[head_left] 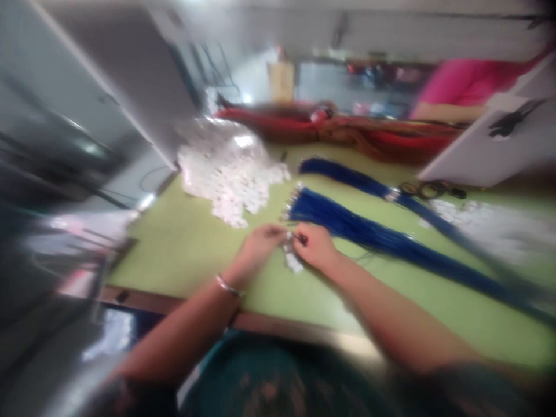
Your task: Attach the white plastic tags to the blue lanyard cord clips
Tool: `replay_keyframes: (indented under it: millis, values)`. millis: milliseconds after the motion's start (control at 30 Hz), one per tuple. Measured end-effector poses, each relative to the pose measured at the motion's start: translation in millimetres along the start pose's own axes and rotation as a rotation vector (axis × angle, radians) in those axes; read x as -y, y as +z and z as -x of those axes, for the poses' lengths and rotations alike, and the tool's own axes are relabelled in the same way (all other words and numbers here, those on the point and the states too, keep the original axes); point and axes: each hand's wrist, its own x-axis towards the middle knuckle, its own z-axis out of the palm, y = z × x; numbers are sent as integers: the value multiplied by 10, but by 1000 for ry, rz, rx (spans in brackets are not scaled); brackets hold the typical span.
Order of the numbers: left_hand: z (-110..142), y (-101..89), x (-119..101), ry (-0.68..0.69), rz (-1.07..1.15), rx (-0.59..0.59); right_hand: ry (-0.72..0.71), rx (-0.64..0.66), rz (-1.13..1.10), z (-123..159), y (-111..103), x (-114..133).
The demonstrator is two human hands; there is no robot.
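Note:
My left hand (259, 246), with a bracelet at the wrist, pinches a small white connector housing (289, 235) between thumb and fingertips. Right up against it, my right hand (318, 246) is closed on the dark end of a wire (300, 237); blur hides how the two parts meet. A few white housings (294, 262) lie on the table just below the fingers. Behind my right hand stretches a thick bundle of blue wires (369, 223), its pale tipped ends toward the left. Farther back lies a second blue bundle (343, 172).
A clear plastic bag (230, 142) spills a heap of white housings (238, 188) on the green table (174, 243). Red and brown wires (369, 130) run along the back. Black-handled scissors (430, 189) and more white pieces (473, 223) lie right. A person in pink (469, 87) is beyond.

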Motion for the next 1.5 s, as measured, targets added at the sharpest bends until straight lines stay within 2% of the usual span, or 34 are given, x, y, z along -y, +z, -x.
replay_keyframes:
  millis: [100, 200, 367, 467, 567, 700, 833, 900, 967, 1033, 1067, 1100, 1133, 1233, 1267, 1367, 1433, 1500]
  values:
    - [16, 27, 7, 63, -130, -28, -12, 45, 91, 1, 1, 4]
    - [21, 51, 17, 102, -180, -21, 32, 48, 56, 4, -4, 8]
    - [-16, 18, 53, 88, -173, -42, 50, 51, -74, -7, -88, -4]
    - [-28, -7, 71, 76, -167, -77, 37, 102, -55, -25, -145, -22]
    - [-17, 2, 77, 82, -189, -54, 1, 167, -16, -35, -144, -34]
    - [-9, 36, 96, 110, -245, -15, 30, 163, -28, -36, -96, -39]
    - [28, 45, 102, 139, -369, 3, 86, 133, -174, -49, -122, -47]
    - [109, 53, 69, 186, -466, 61, 150, 71, -308, -62, -164, -47]
    - [221, 57, 10, 275, -585, 195, 239, 12, -477, -74, -206, -44]
    - [312, 23, -69, 381, -699, 335, 318, 14, -633, -80, -236, -40]
    - [331, -21, -114, 427, -748, 355, 343, 30, -685, -81, -245, -40]
    - [324, -88, -160, 462, -794, 316, 355, 45, -717, -81, -249, -41]
    - [291, -174, -206, 483, -839, 228, 354, 57, -735, -81, -251, -43]
    - [77, -494, -321, 457, -1014, -153, 323, 80, -771, -85, -243, -38]
    - [-6, -591, -344, 434, -1088, -180, 323, 92, -772, -86, -238, -28]
    - [-187, -768, -359, 398, -1289, -68, 360, 125, -743, -86, -223, 35]
    - [-220, -793, -348, 407, -1368, -19, 393, 112, -732, -83, -210, 86]
    - [-194, -768, -350, 418, -1378, -29, 415, 89, -698, -82, -198, 122]
